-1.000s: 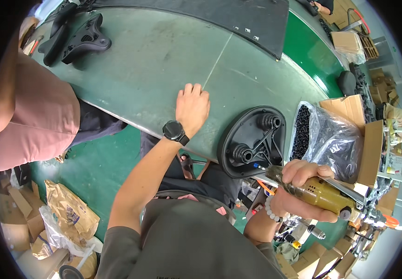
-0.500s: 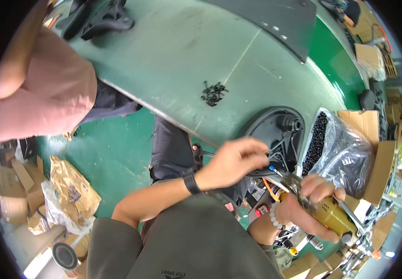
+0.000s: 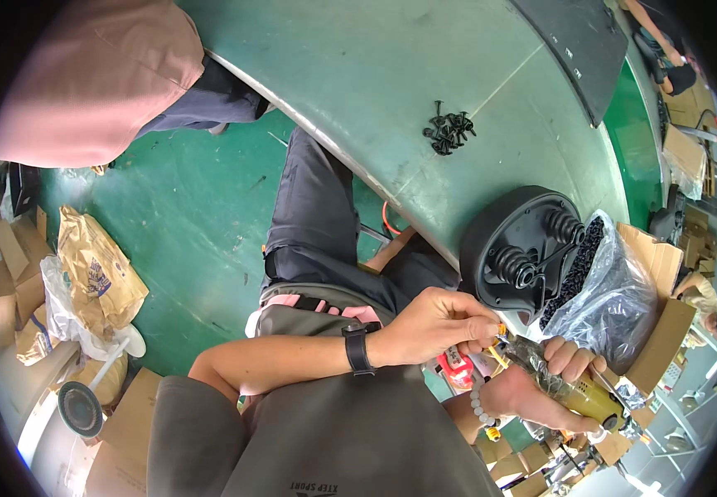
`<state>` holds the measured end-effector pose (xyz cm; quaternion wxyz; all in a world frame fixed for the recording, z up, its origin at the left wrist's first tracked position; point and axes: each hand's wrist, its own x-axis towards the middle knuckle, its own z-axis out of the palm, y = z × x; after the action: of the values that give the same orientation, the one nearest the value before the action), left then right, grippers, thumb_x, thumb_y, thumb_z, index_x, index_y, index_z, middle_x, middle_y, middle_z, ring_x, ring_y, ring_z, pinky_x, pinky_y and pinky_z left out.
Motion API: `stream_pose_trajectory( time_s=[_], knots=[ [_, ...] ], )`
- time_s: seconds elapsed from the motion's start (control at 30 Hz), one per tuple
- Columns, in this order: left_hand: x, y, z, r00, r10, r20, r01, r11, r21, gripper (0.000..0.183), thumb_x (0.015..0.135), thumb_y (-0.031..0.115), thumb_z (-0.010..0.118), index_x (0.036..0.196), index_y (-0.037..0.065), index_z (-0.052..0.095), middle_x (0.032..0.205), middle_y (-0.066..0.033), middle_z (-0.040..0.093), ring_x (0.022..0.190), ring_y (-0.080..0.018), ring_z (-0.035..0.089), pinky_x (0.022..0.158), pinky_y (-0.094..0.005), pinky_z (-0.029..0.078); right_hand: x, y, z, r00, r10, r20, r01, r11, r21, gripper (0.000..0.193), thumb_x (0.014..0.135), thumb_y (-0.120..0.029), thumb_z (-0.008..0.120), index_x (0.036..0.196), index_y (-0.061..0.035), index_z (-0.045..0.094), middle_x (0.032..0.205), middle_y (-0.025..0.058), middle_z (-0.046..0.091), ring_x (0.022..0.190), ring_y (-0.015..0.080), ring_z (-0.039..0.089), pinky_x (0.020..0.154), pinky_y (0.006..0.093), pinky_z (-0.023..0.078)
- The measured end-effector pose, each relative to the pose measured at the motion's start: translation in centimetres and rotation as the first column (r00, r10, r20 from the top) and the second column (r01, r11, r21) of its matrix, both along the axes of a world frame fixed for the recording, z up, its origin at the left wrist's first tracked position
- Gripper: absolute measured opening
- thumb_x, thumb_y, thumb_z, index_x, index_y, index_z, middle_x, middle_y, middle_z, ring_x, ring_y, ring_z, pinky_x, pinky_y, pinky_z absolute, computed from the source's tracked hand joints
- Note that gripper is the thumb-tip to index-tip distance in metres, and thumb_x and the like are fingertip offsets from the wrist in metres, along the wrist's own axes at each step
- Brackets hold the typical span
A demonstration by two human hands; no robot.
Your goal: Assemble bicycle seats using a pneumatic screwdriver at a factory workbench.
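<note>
My right hand (image 3: 557,389), with a beaded bracelet at the wrist, is wrapped round a yellow power screwdriver (image 3: 584,399) partly covered in clear wrap. My left hand (image 3: 449,327), wearing a black watch, is closed in a pinch at the tool's tip; what lies between its fingertips is mostly hidden. Just beyond the hands, a round black plastic part (image 3: 499,228) with two ribbed posts rests at the table's edge. A small heap of black screws (image 3: 449,130) lies farther back on the table.
The green table (image 3: 358,74) curves across the top. Right of the round part stands a cardboard box (image 3: 661,344) with a plastic bag (image 3: 603,311) of black screws. A flat black panel (image 3: 578,50) lies at the far right. A co-worker in pink (image 3: 101,83) is at left.
My left hand has come back from over the round part to the screwdriver's tip, its fingers now pinched. The round part sits tilted differently, and the view has shifted.
</note>
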<state>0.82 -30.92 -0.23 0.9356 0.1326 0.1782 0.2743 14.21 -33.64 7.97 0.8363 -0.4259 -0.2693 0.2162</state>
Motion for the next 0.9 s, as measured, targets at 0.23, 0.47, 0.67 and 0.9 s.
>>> stream_pose_trajectory(
  time_s=[0.23,0.47,0.67,0.9],
  knots=[
    [0.1,5.2,-0.1,0.851,0.396,-0.344,0.080,0.550,0.831,0.050,0.085,0.033,0.068,0.119,-0.001,0.056,0.097,-0.0098,0.066,0.085,-0.0210,0.064,0.076,-0.0338,0.051,0.8,0.4,1.3,0.998,-0.061,-0.028,0.060,0.998,-0.026,0.074,0.083,-0.076,0.039,0.105,-0.0061,0.047,0.061,-0.0005,0.039,0.045,0.0100,0.035,0.042,0.0236,0.026],
    [5.4,8.9,-1.3,0.847,0.432,-0.310,0.419,-0.185,0.889,0.051,0.073,0.035,0.075,0.110,0.004,0.060,0.106,-0.0091,0.063,0.100,-0.0271,0.059,0.100,-0.0416,0.041,4.0,1.2,3.3,0.970,-0.218,0.110,0.209,0.974,0.084,0.087,0.080,-0.083,0.032,0.109,-0.0030,0.049,0.059,0.0036,0.045,0.041,0.0137,0.038,0.039,0.0247,0.032],
    [5.5,9.0,0.3,0.868,0.347,-0.356,0.447,-0.234,0.863,0.050,0.066,0.040,0.078,0.099,0.006,0.062,0.100,-0.0078,0.064,0.095,-0.0254,0.060,0.097,-0.0420,0.042,8.9,1.1,2.6,0.926,-0.056,0.373,-0.049,0.963,0.265,0.093,0.078,-0.081,0.040,0.124,0.0000,0.045,0.078,0.0120,0.056,0.057,0.0233,0.052,0.050,0.0316,0.041],
    [12.0,12.6,-0.1,0.783,0.489,-0.385,0.441,0.001,0.898,0.061,0.068,0.033,0.079,0.115,0.000,0.058,0.126,-0.0131,0.056,0.126,-0.0335,0.044,0.103,-0.0427,0.038,11.4,3.4,1.6,0.883,0.163,0.440,-0.250,0.957,0.146,0.068,0.082,-0.044,0.069,0.125,0.0010,0.043,0.093,0.0171,0.059,0.082,0.0304,0.058,0.075,0.0415,0.047]
  ],
)
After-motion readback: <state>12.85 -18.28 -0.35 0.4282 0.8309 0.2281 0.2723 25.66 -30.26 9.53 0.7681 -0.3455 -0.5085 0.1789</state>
